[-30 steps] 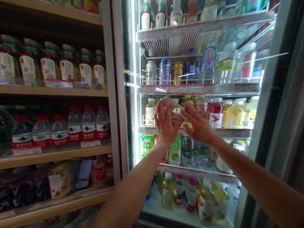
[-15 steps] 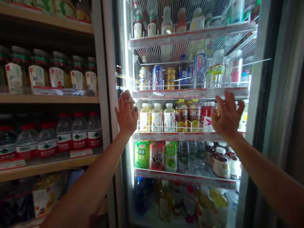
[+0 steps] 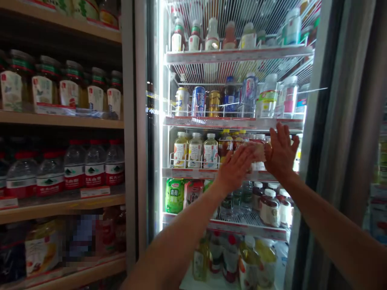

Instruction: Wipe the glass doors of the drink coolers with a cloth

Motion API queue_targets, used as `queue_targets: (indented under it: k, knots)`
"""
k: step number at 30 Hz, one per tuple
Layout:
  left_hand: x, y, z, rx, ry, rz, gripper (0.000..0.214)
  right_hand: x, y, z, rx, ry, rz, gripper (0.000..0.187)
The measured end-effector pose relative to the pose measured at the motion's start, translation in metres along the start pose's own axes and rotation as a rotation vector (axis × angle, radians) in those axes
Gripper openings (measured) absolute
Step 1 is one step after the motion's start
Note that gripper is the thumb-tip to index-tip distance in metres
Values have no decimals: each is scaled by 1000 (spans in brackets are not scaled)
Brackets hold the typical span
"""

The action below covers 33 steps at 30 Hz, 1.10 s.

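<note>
The left hand [image 3: 237,165], a cloth [image 3: 260,152] held under it, has swung rightward; the cloth now reaches beside the right hand [image 3: 281,152] (fingers spread, visibly gripping nothing).

Someone's left hand [image 3: 233,171] is up at a lit, glass-fronted drinks cooler [image 3: 238,55], a pale cloth [image 3: 259,152] at its blurred fingertips; I can't make out the grip. Just beside those fingers, the right hand [image 3: 281,155] spreads its own upward. White-capped tea bottles [image 3: 211,152] stand left of the left fingers, a blue can [image 3: 198,100] higher on that side. White-lidded jars [image 3: 270,208] sit below the right fingers; red-capped water bottles [image 3: 94,166] line a wooden shelf [image 3: 30,214] well off to their left.
</note>
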<state>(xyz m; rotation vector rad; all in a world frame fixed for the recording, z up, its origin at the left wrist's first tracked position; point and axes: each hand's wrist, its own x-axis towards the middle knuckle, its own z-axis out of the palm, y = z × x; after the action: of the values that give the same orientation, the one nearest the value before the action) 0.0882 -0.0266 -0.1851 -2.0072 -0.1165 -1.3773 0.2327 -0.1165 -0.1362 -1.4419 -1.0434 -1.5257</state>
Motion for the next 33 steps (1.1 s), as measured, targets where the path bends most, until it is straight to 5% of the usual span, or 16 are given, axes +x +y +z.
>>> queue_targets:
  k: [6,10,14,21,26,29,33]
  knots:
    - [-54,-98,-32,116,119,-327,53,-13,7,1,-51,38,37,56]
    - [-73,-129,-44,158,264,-568,55,-23,5,0,-48,22,46,55]
    - [-54,-107,-36,88,312,-464,55,-27,2,0,-41,-15,18,56]
    - [9,-25,-10,40,154,-242,54,-37,6,1,10,10,-53,56]
    - [5,17,3,33,78,-113,48,-51,-2,1,74,71,-33,55]
    - [-25,12,2,48,60,-86,47,-59,-9,-3,86,47,-40,53]
    - [-81,-40,-16,40,44,-289,50,-66,-6,-13,73,50,-79,53]
